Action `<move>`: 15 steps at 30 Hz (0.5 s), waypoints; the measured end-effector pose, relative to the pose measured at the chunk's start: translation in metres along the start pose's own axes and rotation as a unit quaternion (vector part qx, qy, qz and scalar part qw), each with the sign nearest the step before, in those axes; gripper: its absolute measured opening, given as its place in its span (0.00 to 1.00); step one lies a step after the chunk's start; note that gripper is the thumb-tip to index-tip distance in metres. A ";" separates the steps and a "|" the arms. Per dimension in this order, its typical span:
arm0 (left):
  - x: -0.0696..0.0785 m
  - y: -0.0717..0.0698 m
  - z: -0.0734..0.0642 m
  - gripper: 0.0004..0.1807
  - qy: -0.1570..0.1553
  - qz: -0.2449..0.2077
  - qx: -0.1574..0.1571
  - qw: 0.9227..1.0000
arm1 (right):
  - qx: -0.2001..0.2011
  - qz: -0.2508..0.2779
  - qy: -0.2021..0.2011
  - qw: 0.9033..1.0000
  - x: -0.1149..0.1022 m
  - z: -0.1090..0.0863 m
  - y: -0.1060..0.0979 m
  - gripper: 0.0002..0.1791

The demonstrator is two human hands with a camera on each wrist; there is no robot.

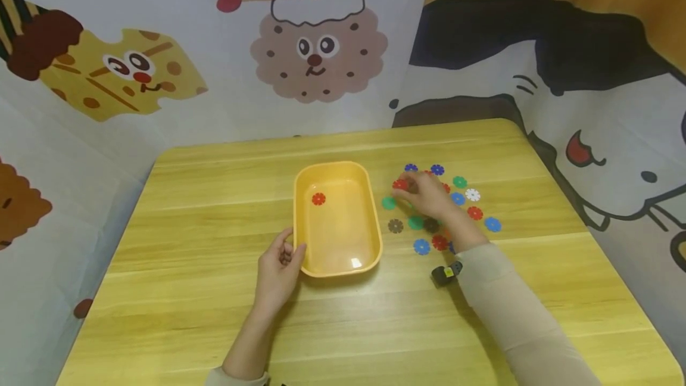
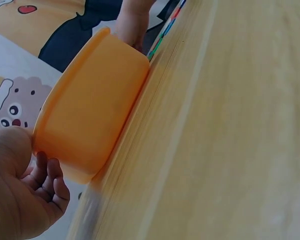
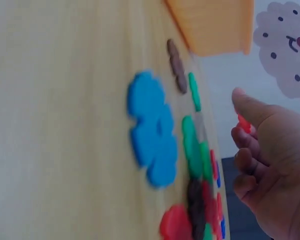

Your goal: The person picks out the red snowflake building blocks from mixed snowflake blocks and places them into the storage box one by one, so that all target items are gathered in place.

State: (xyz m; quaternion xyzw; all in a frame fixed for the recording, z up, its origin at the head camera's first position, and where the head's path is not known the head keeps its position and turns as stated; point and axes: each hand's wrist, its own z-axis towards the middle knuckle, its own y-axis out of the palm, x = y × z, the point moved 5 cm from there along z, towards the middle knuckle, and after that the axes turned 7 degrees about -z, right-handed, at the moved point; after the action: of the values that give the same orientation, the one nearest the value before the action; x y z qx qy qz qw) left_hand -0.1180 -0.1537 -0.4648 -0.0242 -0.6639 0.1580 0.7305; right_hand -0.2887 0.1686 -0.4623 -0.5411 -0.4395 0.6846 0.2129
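A yellow-orange plastic tray stands on the table, one red notched disc lying inside. My left hand grips its near left side, thumb at the rim and fingers curled against the outer wall, as the left wrist view also shows. Right of the tray, my right hand pinches a red snowflake-shaped plastic disc above the scattered pieces. In the right wrist view only a bit of that red disc shows behind the thumb.
Around and under my right hand lie several similar discs, among them a blue disc, a brown disc and a white disc. A small black device sits by the right sleeve. A cartoon-printed cloth hangs behind the wooden table.
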 end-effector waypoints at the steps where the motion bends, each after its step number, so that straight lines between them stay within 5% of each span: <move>1: 0.000 0.000 0.000 0.24 0.001 0.000 0.000 1.000 | 0.007 0.009 -0.002 1.000 -0.003 0.000 -0.001 0.24; 15: 0.000 0.001 0.000 0.24 -0.003 -0.001 0.003 1.000 | 0.064 0.102 -0.070 0.990 -0.054 0.006 0.002 0.23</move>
State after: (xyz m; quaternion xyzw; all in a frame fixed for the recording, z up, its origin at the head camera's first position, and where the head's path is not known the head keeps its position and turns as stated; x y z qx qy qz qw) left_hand -0.1178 -0.1528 -0.4653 -0.0206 -0.6658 0.1595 0.7286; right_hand -0.2765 0.1241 -0.4340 -0.5191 -0.3515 0.7656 0.1446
